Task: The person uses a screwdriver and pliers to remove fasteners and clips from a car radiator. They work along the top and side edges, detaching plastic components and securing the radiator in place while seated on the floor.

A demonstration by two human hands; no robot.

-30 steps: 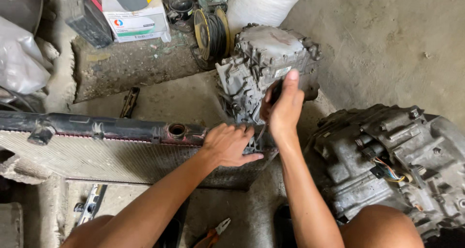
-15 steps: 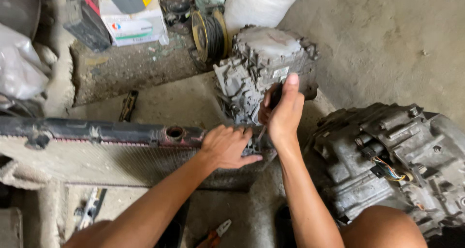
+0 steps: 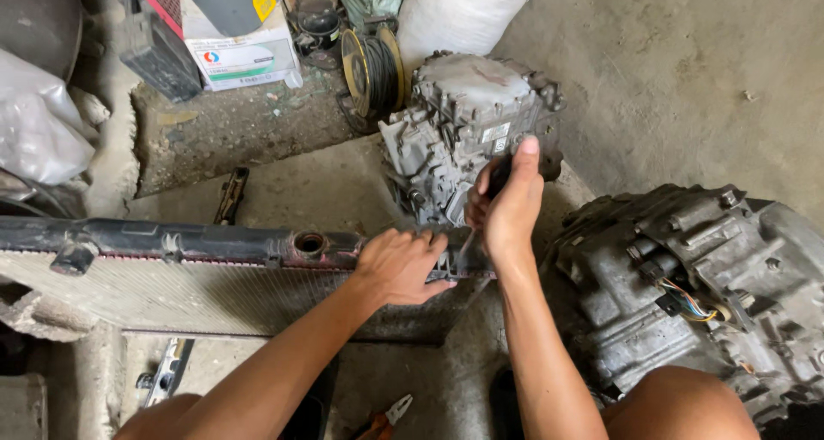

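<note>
Upper left of frame: white cardboard box [image 3: 245, 58] with a red-and-blue round mark on its label face; a grey plastic canister [image 3: 230, 2] with a yellow square sticker stands on top of it. Dark flat panel [image 3: 153, 41] with a red grille leans just left of the box. White sack [image 3: 463, 11] at top centre; clear plastic bag [image 3: 39, 122] at the left edge. A small pale label sits on the grey gearbox casing [image 3: 463, 122], upper centre.

Against 1.0 s ago: view shifted slightly, box and canister sit nearer the top edge. Right hand [image 3: 506, 204] remains fisted round a dark tool handle [image 3: 499, 174], thumb up along it, shaft angled down to the radiator's end. Left hand [image 3: 399, 264] unchanged, fingers curled, pressed flat on the black top tank of the radiator [image 3: 172, 277], which spans the left and centre of frame.

Canister contents: cannot tell. Radiator filler neck [image 3: 309, 244] open, interior dark.

Second casing [image 3: 687, 277] at right, with coloured wires. Pliers [image 3: 382, 418] at bottom centre.
</note>
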